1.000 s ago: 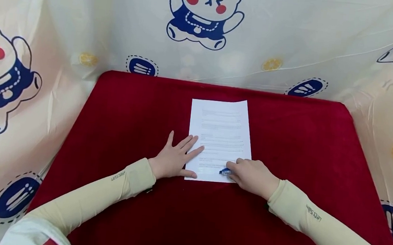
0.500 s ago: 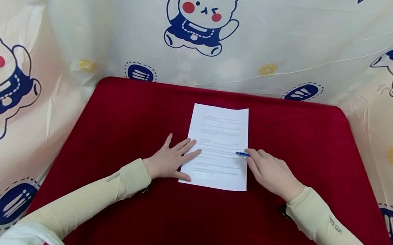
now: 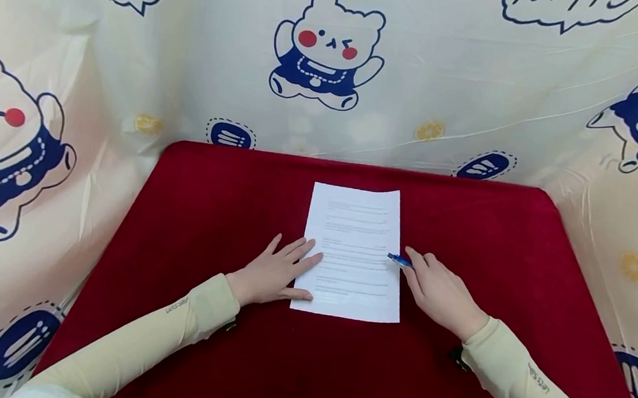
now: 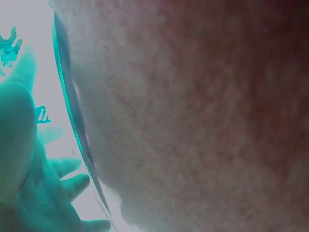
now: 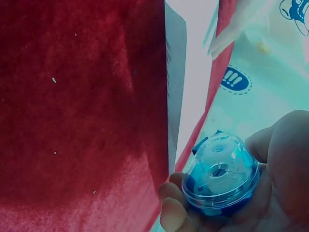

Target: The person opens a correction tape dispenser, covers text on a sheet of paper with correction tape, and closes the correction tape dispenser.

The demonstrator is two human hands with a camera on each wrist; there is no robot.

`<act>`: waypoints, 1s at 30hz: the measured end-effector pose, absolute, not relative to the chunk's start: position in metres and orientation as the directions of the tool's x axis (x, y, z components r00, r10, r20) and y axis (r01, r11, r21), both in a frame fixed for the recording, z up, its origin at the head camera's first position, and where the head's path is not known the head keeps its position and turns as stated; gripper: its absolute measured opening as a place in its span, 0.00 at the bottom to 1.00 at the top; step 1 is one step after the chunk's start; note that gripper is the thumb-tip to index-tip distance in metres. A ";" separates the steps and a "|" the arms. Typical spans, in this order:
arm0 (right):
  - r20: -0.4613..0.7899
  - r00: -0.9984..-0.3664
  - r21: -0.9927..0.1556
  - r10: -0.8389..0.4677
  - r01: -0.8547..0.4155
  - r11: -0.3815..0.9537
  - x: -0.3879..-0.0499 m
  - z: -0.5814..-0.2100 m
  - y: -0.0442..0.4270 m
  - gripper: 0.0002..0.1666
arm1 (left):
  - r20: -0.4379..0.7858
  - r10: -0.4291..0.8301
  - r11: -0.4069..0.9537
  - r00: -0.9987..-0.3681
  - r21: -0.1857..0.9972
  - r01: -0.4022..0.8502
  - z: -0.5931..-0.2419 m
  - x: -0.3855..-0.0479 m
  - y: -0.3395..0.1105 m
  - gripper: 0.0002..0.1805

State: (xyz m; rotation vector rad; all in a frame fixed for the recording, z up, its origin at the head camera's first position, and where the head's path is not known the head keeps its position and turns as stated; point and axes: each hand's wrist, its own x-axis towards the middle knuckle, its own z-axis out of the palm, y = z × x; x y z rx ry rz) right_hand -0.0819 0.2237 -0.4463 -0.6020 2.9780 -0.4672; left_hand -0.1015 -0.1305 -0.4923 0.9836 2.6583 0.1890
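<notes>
A printed white sheet of paper (image 3: pixel 359 228) lies on a red cloth. My left hand (image 3: pixel 274 271) rests with fingers spread on its left edge. In the left wrist view, the left hand (image 4: pixel 48 188) shows washed out at the left side. My right hand (image 3: pixel 440 287) holds a blue correction tape dispenser (image 3: pixel 399 260), whose tip points left over the sheet's right edge. Whether that tip touches the paper I cannot tell. In the right wrist view, the clear rounded case of the correction tape dispenser (image 5: pixel 222 169) sits between thumb and fingers.
The red cloth (image 3: pixel 302 370) covers the table on all sides of the sheet. Behind and beside the table hangs a pale curtain (image 3: pixel 206 53) printed with cartoon bears. Small white specks (image 5: pixel 54 79) dot the cloth in the right wrist view.
My right hand has moved from the sheet's lower right part up and outward to its right edge, still holding the dispenser. The left hand stays on the paper. The head view has tilted upward.
</notes>
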 end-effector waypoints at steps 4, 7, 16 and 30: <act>-0.038 -0.919 -0.356 -0.393 -0.355 0.864 -0.082 -0.446 0.220 0.25 | -0.125 0.664 0.744 -0.738 0.214 0.633 -0.490 -0.101 -0.130 0.42; -0.053 -0.915 -0.386 -0.399 -0.350 0.854 -0.083 -0.443 0.215 0.25 | -0.031 0.671 0.728 -0.740 0.213 0.651 -0.488 -0.102 -0.129 0.35; -0.034 -0.875 -0.392 -0.482 -0.432 0.812 -0.089 -0.435 0.201 0.23 | 0.046 0.666 0.717 -0.745 0.239 0.655 -0.487 -0.101 -0.129 0.25; -0.053 -0.828 -0.495 -0.559 -0.464 0.734 -0.102 -0.431 0.180 0.16 | 0.063 0.624 0.743 -0.779 0.259 0.617 -0.492 -0.103 -0.129 0.19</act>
